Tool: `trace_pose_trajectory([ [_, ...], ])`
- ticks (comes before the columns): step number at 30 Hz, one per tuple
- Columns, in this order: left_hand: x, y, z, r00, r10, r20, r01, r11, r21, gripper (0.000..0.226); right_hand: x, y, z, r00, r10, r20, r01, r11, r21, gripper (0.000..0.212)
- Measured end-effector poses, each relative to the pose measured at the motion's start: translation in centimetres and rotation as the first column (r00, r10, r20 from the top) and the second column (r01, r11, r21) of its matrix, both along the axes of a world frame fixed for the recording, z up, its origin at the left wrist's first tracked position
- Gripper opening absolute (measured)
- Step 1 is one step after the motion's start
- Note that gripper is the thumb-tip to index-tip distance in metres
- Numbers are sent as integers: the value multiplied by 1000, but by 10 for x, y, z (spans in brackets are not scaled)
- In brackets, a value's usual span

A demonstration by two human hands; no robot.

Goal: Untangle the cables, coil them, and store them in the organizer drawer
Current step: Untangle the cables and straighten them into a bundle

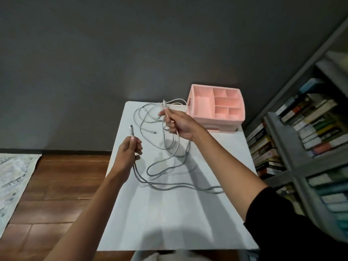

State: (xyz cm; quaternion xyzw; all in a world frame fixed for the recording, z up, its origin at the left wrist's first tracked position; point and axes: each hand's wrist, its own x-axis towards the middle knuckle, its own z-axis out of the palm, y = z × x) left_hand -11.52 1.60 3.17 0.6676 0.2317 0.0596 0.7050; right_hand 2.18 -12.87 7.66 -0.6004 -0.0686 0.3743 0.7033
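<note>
Several grey and white cables [165, 166] lie tangled in loose loops on the white table [169, 219]. My left hand [130, 151] grips a grey cable just below its white plug, which points up, above the table's left edge. My right hand [178, 125] pinches a pale cable near its plug, held above the far part of the tangle. Strands hang from both hands down to the tabletop. The pink organizer [216, 108] stands at the table's far right corner; its top compartments show nothing inside and its lower drawer looks closed.
A grey bookshelf [293, 147] packed with books stands close to the table's right side. Left of the table is wooden floor [62, 185] with a patterned rug [13, 176]. A dark wall rises behind.
</note>
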Motion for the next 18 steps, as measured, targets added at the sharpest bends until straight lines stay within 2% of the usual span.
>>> trace_pose_trajectory([
  [2, 1, -11, 4, 1000, 4, 2, -4, 999, -37, 31, -19, -5, 0, 966, 162, 201, -111, 963, -245, 38],
  [4, 2, -23, 8, 1000, 3, 8, -2, 995, -97, 31, -37, -8, -1, 926, 237, 295, -131, 932, -339, 40],
  [8, -1, -41, 13, 999, -27, 36, 34, 977, -211, 33, -62, -13, -3, 932, 202, 299, -116, 953, -280, 32],
  [12, -5, -52, 12, 999, 8, 42, 4, 960, -278, 35, -72, -18, -4, 917, 151, 369, -25, 946, -324, 30],
  [18, -2, -64, 14, 997, 49, 62, -16, 894, -448, 32, -83, -22, -11, 941, 104, 322, 11, 942, -337, 27],
])
